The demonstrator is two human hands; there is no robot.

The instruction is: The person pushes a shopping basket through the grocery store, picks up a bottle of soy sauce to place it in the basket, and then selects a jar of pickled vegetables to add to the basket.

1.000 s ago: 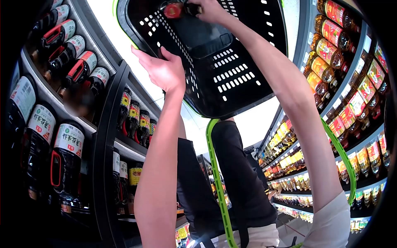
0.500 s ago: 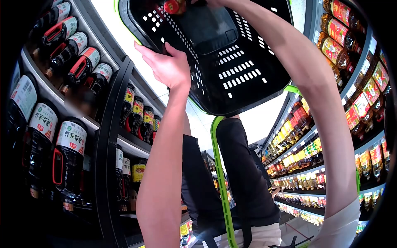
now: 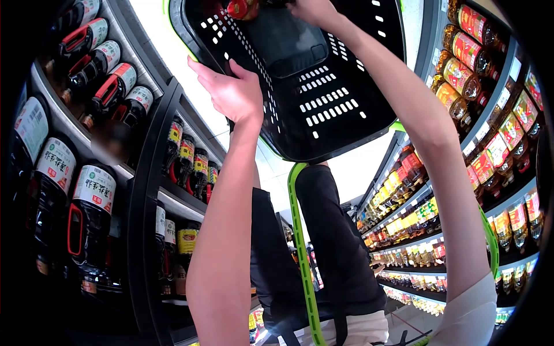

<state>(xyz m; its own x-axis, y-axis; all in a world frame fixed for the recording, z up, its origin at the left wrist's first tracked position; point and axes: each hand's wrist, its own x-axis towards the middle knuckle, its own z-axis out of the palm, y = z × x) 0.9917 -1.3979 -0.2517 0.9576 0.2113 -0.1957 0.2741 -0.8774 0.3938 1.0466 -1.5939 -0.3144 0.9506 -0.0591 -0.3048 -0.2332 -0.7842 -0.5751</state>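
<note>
In a supermarket aisle, we look down on a black perforated plastic shopping basket [image 3: 323, 98] with a lime-green rim, held out between two bare arms. Over the past second the basket has swung slightly and come back, so it sits almost where it did. The right hand [image 3: 311, 10] has edged along the basket's far end towards the top of the frame. The red-capped dark bottle [image 3: 238, 8] has barely moved and lies on the basket floor in the far corner. We read that as the bottle being down inside the basket, with the hand still close by rather than clear of it. The left hand [image 3: 231, 92] is clasped loosely on the basket's near side wall, thumb over the rim and fingers spread along the outside, steadying it. The right hand is cut off by the frame edge. Its fingertips sit just beside the bottle's dark body, but we cannot tell whether they are closed on it or open. The bottle is well apart from the left hand, across the width of the basket. A lime-green basket handle [image 3: 303, 259] hangs below. Dark sauce jugs with red grips [image 3: 92, 196] line the left shelves, and golden oil bottles with red labels [image 3: 461, 75] line the right.
</note>
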